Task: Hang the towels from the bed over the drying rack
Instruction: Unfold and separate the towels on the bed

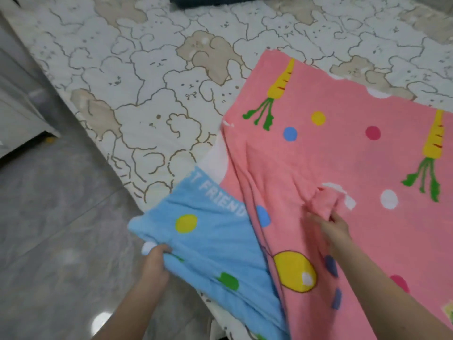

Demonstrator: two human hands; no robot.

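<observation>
Head view: we are noting two soft terry towels lying on the rabbit-print bed (152, 77) at its near edge. The left hand (154, 263) is gripping the corner of the blue spotted towel (215, 241); the right hand (333, 229) is pinching a bunched fold of the pink carrot-print towel (343, 143). We are judging both light, limp and prone to sagging; an edge or corner grip suits hanging better. No drying rack is showing.

The pink carrot-print towel (343, 155) lies on the bed (147, 82), overlapping the blue dotted towel (215, 241) (left, at the bed's edge).
</observation>
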